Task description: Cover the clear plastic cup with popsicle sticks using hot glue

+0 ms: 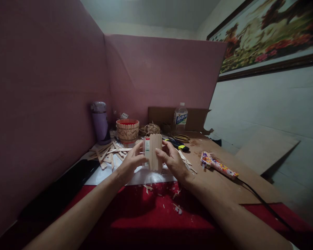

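Between my hands, above a white sheet [94, 176], stands a small box [147, 150] with a printed label. Flat wooden craft sticks [156, 152] with rounded tops cover part of its side, upright and edge to edge. My left hand [134, 159] grips the box's left side, its thumb by the printed part. From the right, my right hand [171, 158] holds it, with the thumb pressed on the sticks and the fingers behind. The box's back is hidden. Loose craft sticks [102, 155] lie scattered left of my left hand.
Behind are a wooden-stick basket [127, 131], twine [152, 128], a purple flask [100, 123] and a bottle [181, 118]. A yellow-black cutter [181, 146] lies by my right hand. A flowered glue gun [217, 165] with a cord rests on cardboard [211, 187]. Scraps dot the red cloth [146, 215].
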`<state>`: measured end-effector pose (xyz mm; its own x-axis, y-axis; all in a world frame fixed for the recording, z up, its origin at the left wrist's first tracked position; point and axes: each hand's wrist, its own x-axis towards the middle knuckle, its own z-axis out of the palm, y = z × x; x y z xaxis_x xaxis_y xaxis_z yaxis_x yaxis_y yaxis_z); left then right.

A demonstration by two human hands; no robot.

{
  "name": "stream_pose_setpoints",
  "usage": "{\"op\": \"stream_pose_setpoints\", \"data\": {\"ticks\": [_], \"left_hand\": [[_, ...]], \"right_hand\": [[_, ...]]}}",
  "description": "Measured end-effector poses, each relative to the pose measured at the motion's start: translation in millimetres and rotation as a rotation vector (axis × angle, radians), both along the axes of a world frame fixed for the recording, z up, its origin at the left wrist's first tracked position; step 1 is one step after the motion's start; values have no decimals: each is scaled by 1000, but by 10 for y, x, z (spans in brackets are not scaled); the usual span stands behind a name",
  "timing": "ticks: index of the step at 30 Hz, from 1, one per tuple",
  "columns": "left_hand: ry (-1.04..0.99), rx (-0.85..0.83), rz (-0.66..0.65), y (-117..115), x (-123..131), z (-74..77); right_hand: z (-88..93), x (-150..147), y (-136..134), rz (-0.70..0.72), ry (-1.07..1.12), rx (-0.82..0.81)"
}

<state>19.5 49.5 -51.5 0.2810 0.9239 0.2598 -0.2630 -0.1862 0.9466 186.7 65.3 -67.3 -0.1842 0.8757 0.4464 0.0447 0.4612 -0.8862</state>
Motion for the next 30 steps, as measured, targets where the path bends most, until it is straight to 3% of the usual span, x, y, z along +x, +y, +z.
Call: {"op": "stream_pose_setpoints", "data": {"ticks": [5, 11, 15, 19, 24, 28, 30], "left_hand": [[-83, -126, 38, 16, -37, 38], [-144, -262, -155, -42, -16, 56], [-176, -274, -192, -53, -8, 23], [-189, -285, -168, -21, -34, -9], [-133, -275, -56, -4, -11, -22], [-86, -201, 45, -19, 52, -23], [-95, -163, 36, -15, 62, -25]], "right_hand": [[90, -2, -25, 41, 111, -113], [76, -15, -32, 136, 219, -177], [71, -23, -26, 159, 192, -157], [82, -24, -21, 113, 86, -43], [42, -29, -43, -89, -59, 60], [2, -62, -74, -45, -140, 87], [-14, -73, -66, -11, -157, 85]]}}
